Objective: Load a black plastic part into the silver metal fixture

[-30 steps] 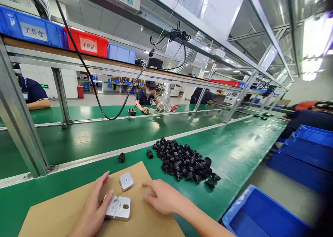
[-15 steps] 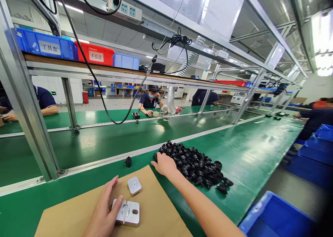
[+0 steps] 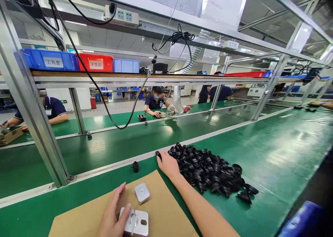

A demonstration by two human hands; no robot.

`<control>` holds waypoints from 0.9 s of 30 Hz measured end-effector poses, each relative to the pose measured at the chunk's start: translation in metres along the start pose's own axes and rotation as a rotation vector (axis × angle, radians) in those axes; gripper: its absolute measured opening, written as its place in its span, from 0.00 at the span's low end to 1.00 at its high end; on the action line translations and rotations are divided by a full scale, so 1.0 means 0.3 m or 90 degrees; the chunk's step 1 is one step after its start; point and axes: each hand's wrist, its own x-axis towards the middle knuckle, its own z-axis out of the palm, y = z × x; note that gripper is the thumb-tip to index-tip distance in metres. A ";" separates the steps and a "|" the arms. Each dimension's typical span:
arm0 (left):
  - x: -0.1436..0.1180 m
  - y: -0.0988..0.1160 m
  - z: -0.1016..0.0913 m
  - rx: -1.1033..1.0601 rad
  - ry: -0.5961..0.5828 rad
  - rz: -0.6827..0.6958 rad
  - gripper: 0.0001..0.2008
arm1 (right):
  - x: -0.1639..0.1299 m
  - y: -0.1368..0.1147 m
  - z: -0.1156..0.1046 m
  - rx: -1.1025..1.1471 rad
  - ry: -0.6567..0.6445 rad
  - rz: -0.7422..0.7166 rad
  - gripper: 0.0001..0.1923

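My left hand (image 3: 114, 212) lies on the brown cardboard sheet (image 3: 85, 216), its fingers stretched out and apart. Its thumb rests over the left edge of a silver metal block (image 3: 142, 219) that has a clear round piece and an oval hole. A smaller square metal block (image 3: 142, 193) sits just behind that one. At the left end of a heap of black ribbed parts (image 3: 208, 171), my right hand (image 3: 168, 164) pinches one black ribbed part (image 3: 158, 154); its fingertips are partly hidden. A single black part (image 3: 135, 166) stands upright left of the heap.
A metal post (image 3: 39, 108) rises at the left of the green table (image 3: 262, 160). A black cable (image 3: 104, 108) hangs in a loop below the shelf, which carries blue and red bins (image 3: 95, 62). Across the bench sits a person (image 3: 156, 103). A blue bin (image 3: 303, 219) is at lower right.
The view has turned, so the scene sits differently. My right hand has drawn slightly off the heap's left end with a black part in its fingers. My left hand stays by the metal block.
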 end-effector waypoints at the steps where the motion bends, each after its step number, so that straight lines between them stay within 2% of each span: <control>1: -0.002 0.010 -0.004 0.005 -0.001 -0.010 0.29 | -0.005 0.004 -0.009 0.010 0.021 -0.005 0.16; 5: -0.005 0.055 -0.036 0.026 -0.030 -0.046 0.30 | -0.036 0.015 -0.043 0.045 0.091 -0.045 0.22; 8: -0.001 0.072 -0.059 0.038 -0.066 -0.068 0.32 | -0.057 0.012 -0.045 0.061 0.096 -0.085 0.21; 14: 0.009 0.068 -0.071 0.056 -0.068 -0.060 0.33 | -0.071 -0.024 -0.018 0.084 0.107 -0.129 0.19; 18: 0.010 0.069 -0.066 0.058 -0.076 -0.059 0.34 | -0.084 -0.048 -0.036 0.094 0.112 -0.138 0.16; 20: 0.008 0.069 -0.058 0.050 -0.063 -0.048 0.33 | -0.104 -0.047 -0.073 0.095 0.122 -0.124 0.16; 23: 0.004 0.063 -0.042 0.035 -0.022 -0.032 0.32 | -0.171 -0.011 -0.168 0.086 0.149 -0.086 0.18; 27: 0.003 0.037 -0.029 0.035 -0.008 -0.027 0.31 | -0.359 0.126 -0.319 0.038 0.155 -0.034 0.20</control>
